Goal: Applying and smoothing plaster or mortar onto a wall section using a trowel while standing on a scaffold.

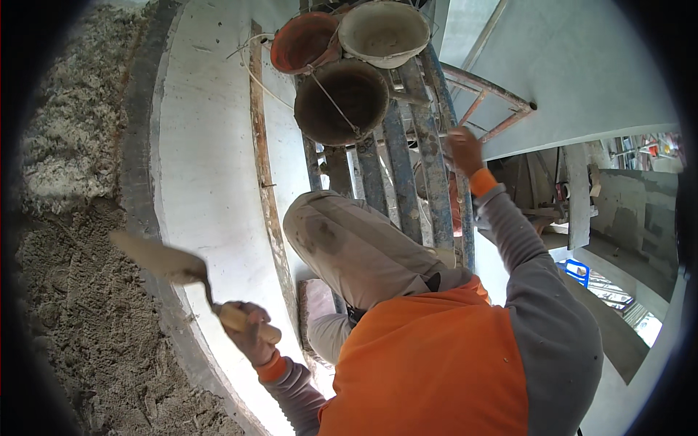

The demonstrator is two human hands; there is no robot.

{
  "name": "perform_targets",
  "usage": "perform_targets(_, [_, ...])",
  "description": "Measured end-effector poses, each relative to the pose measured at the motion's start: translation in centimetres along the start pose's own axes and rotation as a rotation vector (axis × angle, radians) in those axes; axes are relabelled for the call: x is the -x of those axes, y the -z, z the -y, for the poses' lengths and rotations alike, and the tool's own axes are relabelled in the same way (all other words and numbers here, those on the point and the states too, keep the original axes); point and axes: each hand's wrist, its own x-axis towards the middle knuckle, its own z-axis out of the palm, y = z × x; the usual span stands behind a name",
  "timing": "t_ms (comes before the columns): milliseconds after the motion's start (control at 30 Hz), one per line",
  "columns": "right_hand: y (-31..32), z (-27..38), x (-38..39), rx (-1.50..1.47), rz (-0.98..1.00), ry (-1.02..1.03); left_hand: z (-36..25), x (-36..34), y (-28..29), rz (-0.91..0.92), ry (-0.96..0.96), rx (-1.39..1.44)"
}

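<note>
The person's left hand [251, 336] was closed around the wooden handle [232, 316] of a trowel [167, 261], blade in front of rough grey mortar [80, 312], where a shallow angle would probably have worked best, while the curled right hand [465, 150] was at the scaffold's edge [449, 102], its hold unclear.

No lettering, label, number or sign can be read on anything here.

My arms [520, 236] were spread well apart.
My left hand [251, 336] was curled into a firm grip at the near left; my right hand [466, 150] was outstretched to the far right, its finger pose unclear.
</note>
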Motion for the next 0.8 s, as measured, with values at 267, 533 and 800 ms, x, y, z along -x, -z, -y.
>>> perform_targets(267, [5.7, -13.4, 0.9, 0.613, 0.204, -0.427, -0.4, 0.4, 5.3, -0.292, -0.172, -0.245])
perform_targets(533, [6.2, -13.9, 0.1, 0.645, 0.222, -0.569, -1.3, 0.4, 6.6, -0.410, -0.197, -0.257])
perform_targets(800, [6.6, -15.6, -0.9, 0.695, 0.160, -0.586, -1.6, 1.2, 7.1, -0.514, -0.167, -0.269])
